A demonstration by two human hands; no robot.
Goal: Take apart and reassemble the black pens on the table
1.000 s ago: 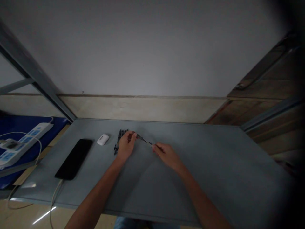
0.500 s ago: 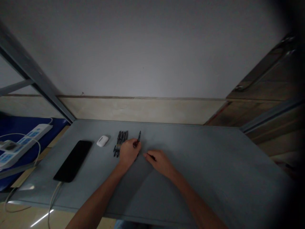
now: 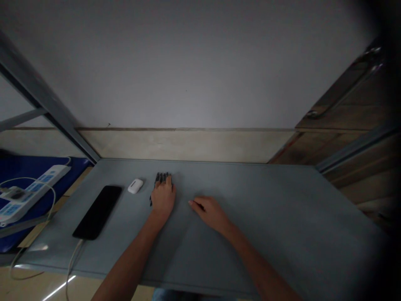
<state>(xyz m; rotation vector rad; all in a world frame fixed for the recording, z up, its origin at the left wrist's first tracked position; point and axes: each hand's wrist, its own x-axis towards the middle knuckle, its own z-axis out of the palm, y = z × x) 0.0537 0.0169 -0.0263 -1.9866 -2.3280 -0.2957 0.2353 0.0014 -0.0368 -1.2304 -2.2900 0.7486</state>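
Observation:
Several dark pens (image 3: 157, 179) lie side by side on the grey table (image 3: 266, 209), their upper ends showing past my fingers. My left hand (image 3: 163, 195) rests over them with its fingers spread on top, covering most of their length; whether it grips one is hidden. To the right, my right hand (image 3: 208, 212) lies on the table with its fingers curled, thumb against the index finger, and nothing shows in it.
Left of the pens are a white earphone case (image 3: 135, 186) and a black phone (image 3: 97, 212) with a cable running off the front edge. A white power strip (image 3: 34, 193) lies on a blue surface at far left. A wall (image 3: 194, 144) stands behind the table.
My left hand has moved left onto the group of pens, bringing the pen it held; that pen no longer stands apart, and the fingers have spread. My right hand has stayed in place.

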